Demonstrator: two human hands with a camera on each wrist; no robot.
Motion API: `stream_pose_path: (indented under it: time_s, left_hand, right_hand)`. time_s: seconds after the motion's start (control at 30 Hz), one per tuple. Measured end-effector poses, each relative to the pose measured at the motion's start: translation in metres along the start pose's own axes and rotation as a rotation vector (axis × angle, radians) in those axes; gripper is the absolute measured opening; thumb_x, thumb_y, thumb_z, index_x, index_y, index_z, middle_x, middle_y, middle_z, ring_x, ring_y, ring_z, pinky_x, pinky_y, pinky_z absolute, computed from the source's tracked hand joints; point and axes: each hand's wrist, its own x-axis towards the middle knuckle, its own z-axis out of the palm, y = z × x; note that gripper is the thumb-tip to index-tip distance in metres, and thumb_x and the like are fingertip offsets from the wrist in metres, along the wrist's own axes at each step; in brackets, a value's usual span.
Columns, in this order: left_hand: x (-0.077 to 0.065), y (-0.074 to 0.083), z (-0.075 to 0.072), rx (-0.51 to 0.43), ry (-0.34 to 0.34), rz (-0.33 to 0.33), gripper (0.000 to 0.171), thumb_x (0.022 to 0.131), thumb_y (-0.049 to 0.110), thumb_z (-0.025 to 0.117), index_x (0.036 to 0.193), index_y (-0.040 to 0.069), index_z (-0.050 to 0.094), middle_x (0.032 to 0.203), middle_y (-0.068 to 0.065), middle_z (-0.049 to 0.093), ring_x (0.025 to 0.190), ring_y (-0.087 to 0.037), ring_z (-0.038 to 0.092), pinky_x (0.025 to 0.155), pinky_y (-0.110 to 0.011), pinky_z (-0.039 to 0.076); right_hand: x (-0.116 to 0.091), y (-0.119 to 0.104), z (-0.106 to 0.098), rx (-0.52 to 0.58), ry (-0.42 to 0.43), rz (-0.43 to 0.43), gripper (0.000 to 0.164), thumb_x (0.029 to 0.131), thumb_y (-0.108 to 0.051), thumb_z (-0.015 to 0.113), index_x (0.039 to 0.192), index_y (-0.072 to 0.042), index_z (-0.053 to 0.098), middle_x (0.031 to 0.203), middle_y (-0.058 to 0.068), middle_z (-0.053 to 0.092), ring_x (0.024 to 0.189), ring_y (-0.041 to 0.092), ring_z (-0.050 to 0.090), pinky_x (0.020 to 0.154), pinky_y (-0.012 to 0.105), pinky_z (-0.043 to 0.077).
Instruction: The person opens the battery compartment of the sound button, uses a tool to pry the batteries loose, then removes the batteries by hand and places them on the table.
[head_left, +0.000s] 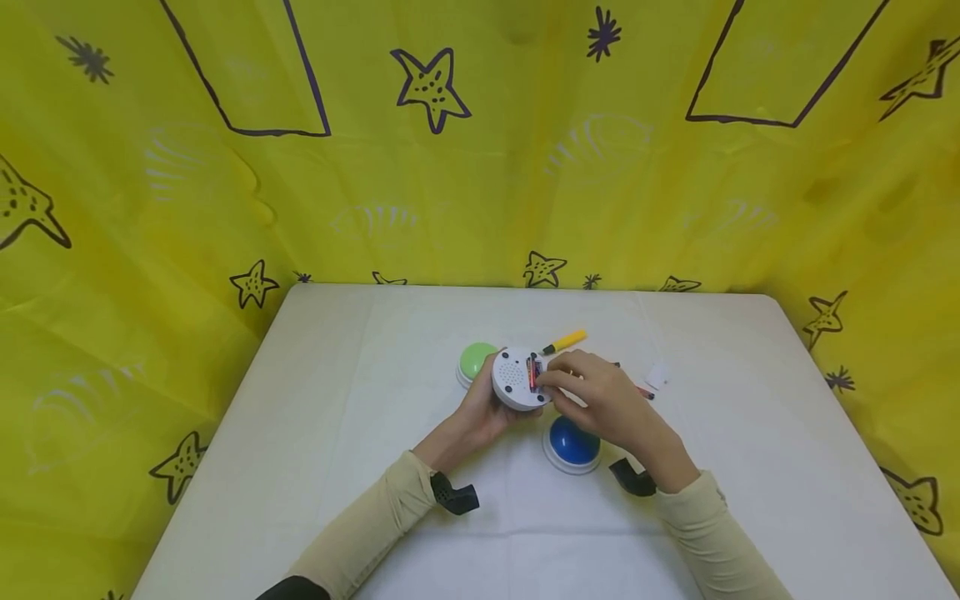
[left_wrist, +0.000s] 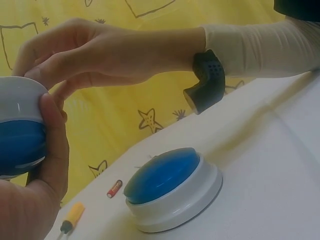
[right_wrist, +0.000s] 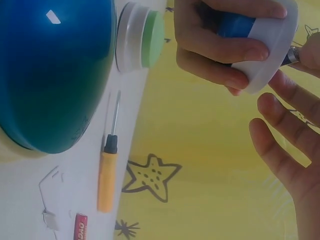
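My left hand [head_left: 486,406] grips a round white push-button device [head_left: 513,380], its speaker-holed underside turned up and its blue dome [left_wrist: 22,145] facing down. In the device's slot lies a red battery [head_left: 532,373]. At that slot, my right hand [head_left: 603,396] pinches a battery [right_wrist: 291,56] with a dark body and a silver end, which sticks out from the underside. The other right fingers [right_wrist: 275,145] are spread apart. How far this battery sits in the slot cannot be told.
A second blue button [head_left: 574,440] stands in front of the hands, and a green button [head_left: 477,360] behind the left one. Farther back lies a yellow-handled screwdriver [head_left: 566,341]. Right of the hands are a loose red battery [head_left: 645,392] and a small white piece [head_left: 657,375].
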Motion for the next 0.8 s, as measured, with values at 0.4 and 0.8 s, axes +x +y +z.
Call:
stream_pose_path:
  time_s: [0.4,0.8]
  left_hand:
    - [-0.0003,0.0016,-0.0009,0.016,0.007,-0.007,0.063,0.109,0.052,0.024,0.161,0.018,0.034,0.149,-0.019,0.052,0.103,-0.02,0.067,0.076,-0.031,0.061]
    - [0.0002,0.0,-0.0014,0.009,0.025,-0.01,0.063,0.109,0.051,0.025,0.161,0.017,0.034,0.157,-0.024,0.047,0.114,-0.027,0.067,0.079,-0.034,0.06]
  right_hand:
    - [0.0012,-0.0005,-0.0037,0.034,-0.029,-0.001,0.034,0.082,-0.01,0.088,0.113,-0.013,0.075,0.109,-0.001,0.072,0.102,0.016,0.069,0.089,0.037,0.062]
    - [-0.0033,0.0032,-0.0006,0.037,0.098,0.085,0.033,0.08,0.0,0.086,0.11,-0.01,0.075,0.106,0.0,0.075,0.101,0.017,0.071,0.091,0.025,0.058]
